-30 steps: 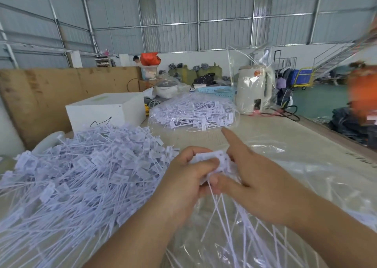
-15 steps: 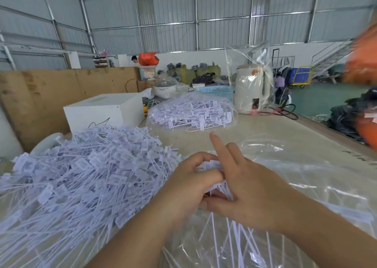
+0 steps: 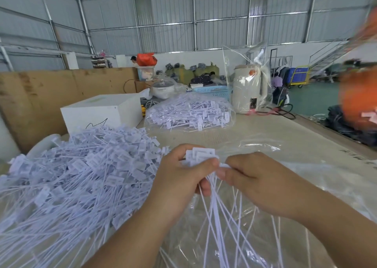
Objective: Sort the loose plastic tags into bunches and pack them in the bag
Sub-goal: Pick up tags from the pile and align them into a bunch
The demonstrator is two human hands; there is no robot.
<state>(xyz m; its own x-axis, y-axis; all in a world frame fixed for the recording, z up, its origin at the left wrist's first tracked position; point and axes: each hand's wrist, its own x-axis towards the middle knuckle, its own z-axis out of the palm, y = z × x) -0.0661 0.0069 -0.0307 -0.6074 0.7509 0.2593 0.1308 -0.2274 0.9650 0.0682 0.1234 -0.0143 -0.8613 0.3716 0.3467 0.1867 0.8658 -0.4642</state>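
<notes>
Since the earlier frames, the right hand has been drawn back from over the bunch of tags, its forefinger now curled in. The bunch is gripped by the left hand and pinched by the right, just beside the loose tag pile, above the clear bag.

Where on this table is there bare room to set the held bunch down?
Bare tabletop lies between the filled bag of tags, the kettle and the clear bag under the hands. The left side is crowded: the loose tag pile runs up to the white box.
</notes>
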